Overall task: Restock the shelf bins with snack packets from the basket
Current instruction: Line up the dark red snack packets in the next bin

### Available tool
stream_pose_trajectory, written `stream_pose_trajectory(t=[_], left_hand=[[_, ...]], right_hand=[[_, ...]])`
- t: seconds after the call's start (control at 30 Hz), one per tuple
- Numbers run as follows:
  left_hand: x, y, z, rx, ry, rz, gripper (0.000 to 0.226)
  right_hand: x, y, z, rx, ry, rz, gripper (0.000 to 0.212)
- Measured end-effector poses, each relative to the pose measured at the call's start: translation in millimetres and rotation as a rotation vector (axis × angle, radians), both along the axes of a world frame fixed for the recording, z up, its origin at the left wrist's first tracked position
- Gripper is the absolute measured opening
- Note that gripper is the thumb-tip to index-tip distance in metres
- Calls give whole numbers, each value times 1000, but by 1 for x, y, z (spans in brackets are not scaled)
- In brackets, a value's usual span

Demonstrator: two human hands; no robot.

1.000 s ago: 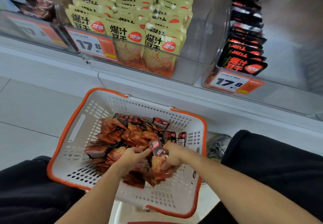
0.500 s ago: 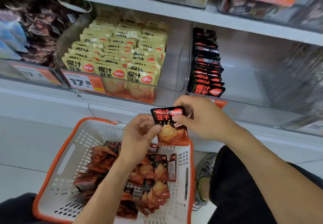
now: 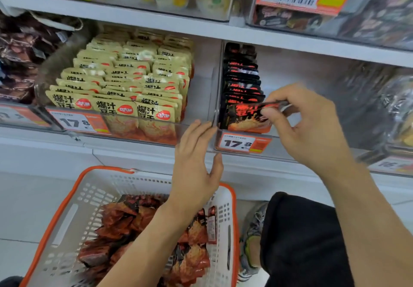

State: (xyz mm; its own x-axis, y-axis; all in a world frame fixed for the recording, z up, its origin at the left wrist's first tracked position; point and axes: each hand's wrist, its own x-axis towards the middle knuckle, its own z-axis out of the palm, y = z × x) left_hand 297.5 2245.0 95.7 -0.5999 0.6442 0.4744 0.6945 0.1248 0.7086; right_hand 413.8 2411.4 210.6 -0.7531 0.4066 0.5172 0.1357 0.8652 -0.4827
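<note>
My right hand [image 3: 310, 128] pinches a black-and-red snack packet [image 3: 247, 117] by its top edge at the front of a row of matching black packets [image 3: 241, 78] in a clear shelf bin [image 3: 290, 143]. My left hand [image 3: 196, 163] is open with straight fingers, its fingertips at the bin's front left corner, holding nothing. Below stands a white basket with an orange rim [image 3: 67, 201], holding several red and black snack packets [image 3: 196, 262].
To the left, a clear bin holds rows of beige packets [image 3: 125, 85] behind a 17.8 price tag [image 3: 76, 122]. Bins with other goods sit on the shelf above [image 3: 312, 29] and at the far right. My black-clad knee [image 3: 301, 237] and shoe are beside the basket.
Both hands rose from the basket with one black packet. My right hand carried it up into the black-packet bin, and my left hand let go and opened beside the bin.
</note>
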Motion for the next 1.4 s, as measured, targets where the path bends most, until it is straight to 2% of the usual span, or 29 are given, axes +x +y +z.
stream_pose_trajectory(t=[0.1,0.37,0.53,0.73,0.8,0.97,1.03,1.13,1.17,1.23,1.3,1.4], left_hand=[[-3,4,-8,-7,55,16,48],[0,3,-8,8,33,0,43],[1,4,-7,17,2,-2,41],[1,2,-8,23,4,-13,38],[1,3,-9,31,0,-11,38],[3,2,-7,-4,59,-1,36],[3,-1,-4,2,103,48,32],[0,-19,-21,80,114,159,21],[-3,-29,-38,52,119,189,18],[-9,-55,-84,-109,79,248,14],[-11,-83,-134,-361,-100,318,15],[-2,-117,-196,-767,-350,259,23]], right_hand=[[-6,5,-12,6,-53,-13,10],[-12,16,-31,16,-239,-140,9],[-10,13,-30,-19,-286,-160,4],[-6,10,-29,-19,-191,-183,6],[-8,8,-31,-90,-172,-219,7],[-6,5,-30,-115,-199,-269,17],[-4,-3,-28,-35,-110,-277,14],[-7,-34,-33,34,142,-186,8],[-10,-46,-41,-1,117,-111,9],[-19,-63,-76,-156,-176,41,7],[-27,-74,-128,-221,-609,132,4],[-26,-92,-211,-271,-945,183,10]])
